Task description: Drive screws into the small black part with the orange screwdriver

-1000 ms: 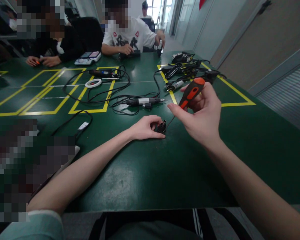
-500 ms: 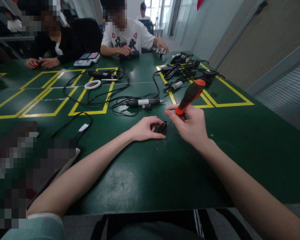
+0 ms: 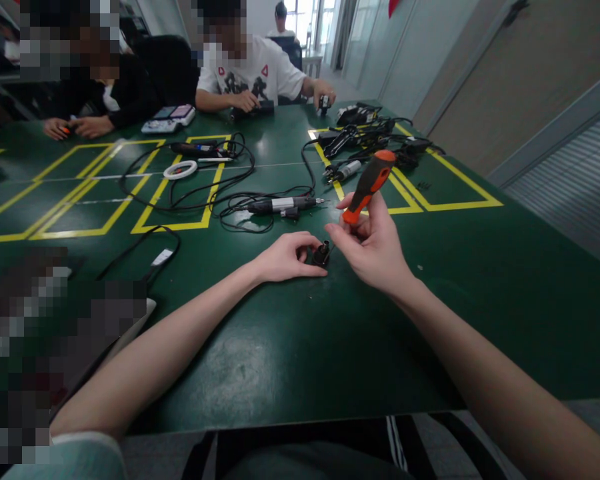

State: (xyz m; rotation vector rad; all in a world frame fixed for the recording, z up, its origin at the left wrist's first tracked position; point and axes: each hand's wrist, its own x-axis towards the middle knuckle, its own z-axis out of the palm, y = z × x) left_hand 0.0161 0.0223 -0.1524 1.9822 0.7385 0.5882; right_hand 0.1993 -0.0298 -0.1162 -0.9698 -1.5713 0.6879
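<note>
On the green table, my left hand (image 3: 293, 257) is closed around a small black part with a short upright tube (image 3: 323, 253), pinching it between thumb and fingers. My right hand (image 3: 373, 247) grips a screwdriver (image 3: 371, 183) with an orange and dark grey handle, which leans up and to the right. Its thin shaft points down-left toward the right side of the black part. Whether the tip touches the part I cannot tell. Just beyond my hands lies a black and silver rotary tool (image 3: 285, 205) with its cable.
Yellow tape (image 3: 463, 205) marks boxes on the table. A second silver rotary tool (image 3: 347, 171) and tangled black cables and adapters (image 3: 357, 137) lie at the back right. A white ring (image 3: 180, 169) is at the back left. Two people (image 3: 260, 73) sit across the table.
My right hand and the screwdriver have moved slightly left, bringing the shaft closer to the black part. My left hand keeps its hold. The whole view has shifted a little.
</note>
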